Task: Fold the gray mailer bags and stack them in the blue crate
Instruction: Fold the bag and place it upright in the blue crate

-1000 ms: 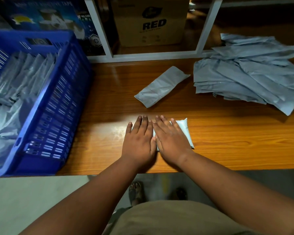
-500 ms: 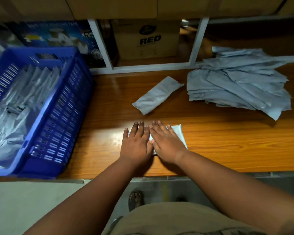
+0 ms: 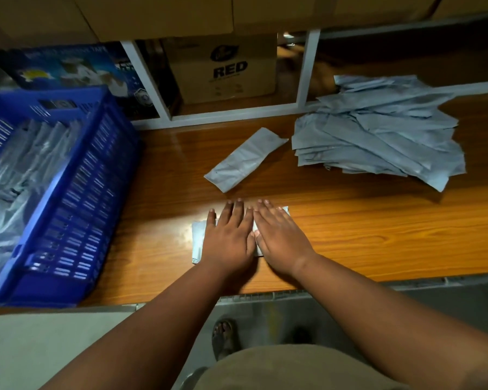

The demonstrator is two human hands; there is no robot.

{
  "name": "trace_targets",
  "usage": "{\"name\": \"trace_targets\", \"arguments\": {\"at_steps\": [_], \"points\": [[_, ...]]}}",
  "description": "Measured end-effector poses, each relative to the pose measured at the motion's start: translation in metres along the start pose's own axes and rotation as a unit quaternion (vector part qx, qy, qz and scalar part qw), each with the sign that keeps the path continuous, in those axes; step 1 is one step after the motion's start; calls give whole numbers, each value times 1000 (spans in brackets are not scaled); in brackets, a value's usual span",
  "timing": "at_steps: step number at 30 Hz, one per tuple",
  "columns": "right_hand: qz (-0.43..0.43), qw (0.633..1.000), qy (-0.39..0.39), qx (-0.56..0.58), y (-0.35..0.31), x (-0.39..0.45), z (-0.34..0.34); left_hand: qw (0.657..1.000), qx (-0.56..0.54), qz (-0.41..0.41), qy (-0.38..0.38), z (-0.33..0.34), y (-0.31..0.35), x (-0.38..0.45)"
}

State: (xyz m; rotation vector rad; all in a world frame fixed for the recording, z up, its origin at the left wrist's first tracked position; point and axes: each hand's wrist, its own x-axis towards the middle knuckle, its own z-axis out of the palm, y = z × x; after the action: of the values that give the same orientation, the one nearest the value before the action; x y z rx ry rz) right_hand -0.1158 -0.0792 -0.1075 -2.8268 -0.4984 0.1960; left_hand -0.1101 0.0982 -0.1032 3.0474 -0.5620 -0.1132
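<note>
Side by side, left hand and right hand press flat-fingered on a folded mailer bag lying crosswise; the blue crate waits leftward, nearer the left hand.

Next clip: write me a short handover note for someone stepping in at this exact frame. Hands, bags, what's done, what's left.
Left hand and right hand: both flat, fingers straight, pressing the folded bag on the wooden table.
Blue crate, at the left, already holds gray bags.
One loosely folded bag lies beyond the hands; the unfolded pile sits at the far right.
Done: this bag's fold, being flattened.
Left: move it to the crate, then work through the loose bag and the pile.
</note>
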Motion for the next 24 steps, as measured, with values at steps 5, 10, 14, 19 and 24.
{"name": "trace_targets", "arguments": {"at_steps": [5, 10, 14, 19, 24], "points": [[8, 1000, 12, -18, 1, 0, 5, 1000, 6, -16, 6, 3, 3, 1], [16, 999, 3, -30, 2, 3, 8, 1000, 13, -21, -2, 9, 2, 2], [18, 999, 3, -37, 3, 4, 11, 1000, 8, 0, -2, 12, -4, 4], [18, 999, -17, -43, 2, 4, 5, 1000, -8, 9, -23, 6, -8, 0], [6, 997, -76, -13, 5, 7, -10, 997, -1, -12, -82, -23, -27, -13]]}}
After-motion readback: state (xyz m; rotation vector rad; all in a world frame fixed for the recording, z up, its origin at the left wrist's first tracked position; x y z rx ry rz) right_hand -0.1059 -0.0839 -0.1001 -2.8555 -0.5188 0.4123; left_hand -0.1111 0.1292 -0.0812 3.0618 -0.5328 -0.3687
